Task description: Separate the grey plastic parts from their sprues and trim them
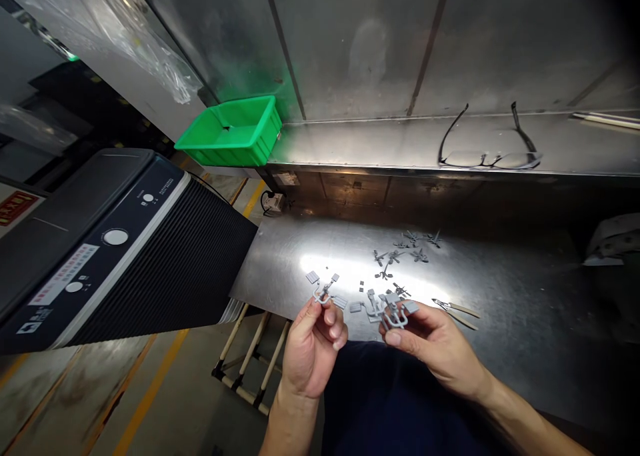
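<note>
My left hand (313, 349) pinches a small grey plastic runner piece (323, 291) with square tabs between thumb and fingers. My right hand (435, 349) grips a larger grey plastic moulded cluster (393, 313) by its branched stems, close to the left-hand piece but apart from it. Just beyond my right hand, a pair of flush cutters with tan handles (454, 313) lies on the steel table (300, 283). Several small grey moulded runner pieces (403, 253) are scattered farther out, and a few tiny square bits (361, 287) lie near my hands.
A green plastic bin (230, 133) and black-framed glasses (490, 146) sit on a raised steel shelf (350, 143). A large black-and-white machine (115, 243) stands to the left. A crumpled pale cloth (610, 239) lies at the right.
</note>
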`<state>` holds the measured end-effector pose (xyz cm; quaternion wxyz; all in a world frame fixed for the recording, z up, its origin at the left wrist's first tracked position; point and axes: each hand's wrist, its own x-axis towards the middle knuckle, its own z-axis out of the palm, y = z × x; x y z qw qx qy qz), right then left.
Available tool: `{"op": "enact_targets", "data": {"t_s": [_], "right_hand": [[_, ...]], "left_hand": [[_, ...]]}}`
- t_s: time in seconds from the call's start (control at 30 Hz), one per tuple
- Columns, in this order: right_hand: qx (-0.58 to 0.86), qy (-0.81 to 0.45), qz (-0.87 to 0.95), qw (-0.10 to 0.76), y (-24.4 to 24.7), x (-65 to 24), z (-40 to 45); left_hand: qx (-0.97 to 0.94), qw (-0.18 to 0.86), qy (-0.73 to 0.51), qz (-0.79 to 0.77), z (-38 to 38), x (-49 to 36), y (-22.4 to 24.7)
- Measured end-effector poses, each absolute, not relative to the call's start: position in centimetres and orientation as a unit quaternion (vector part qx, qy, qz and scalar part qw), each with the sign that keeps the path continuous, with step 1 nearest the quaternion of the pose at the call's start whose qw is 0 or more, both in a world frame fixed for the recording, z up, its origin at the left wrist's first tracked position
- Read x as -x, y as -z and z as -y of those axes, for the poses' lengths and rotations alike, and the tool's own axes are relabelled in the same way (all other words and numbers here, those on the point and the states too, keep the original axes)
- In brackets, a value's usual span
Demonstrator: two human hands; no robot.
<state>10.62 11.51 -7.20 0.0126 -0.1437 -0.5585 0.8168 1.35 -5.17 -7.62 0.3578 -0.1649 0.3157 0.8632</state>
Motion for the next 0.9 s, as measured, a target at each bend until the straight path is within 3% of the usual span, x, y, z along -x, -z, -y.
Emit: {"op": "enact_targets", "data": {"t_s": [0.9], "right_hand": [[0.154, -0.845, 0.512, 0.003, 7.83, -10.8, -11.87]], "left_hand": [[0.168, 0.366, -0.854, -0.33, 4.56, -1.15, 7.61]]}}
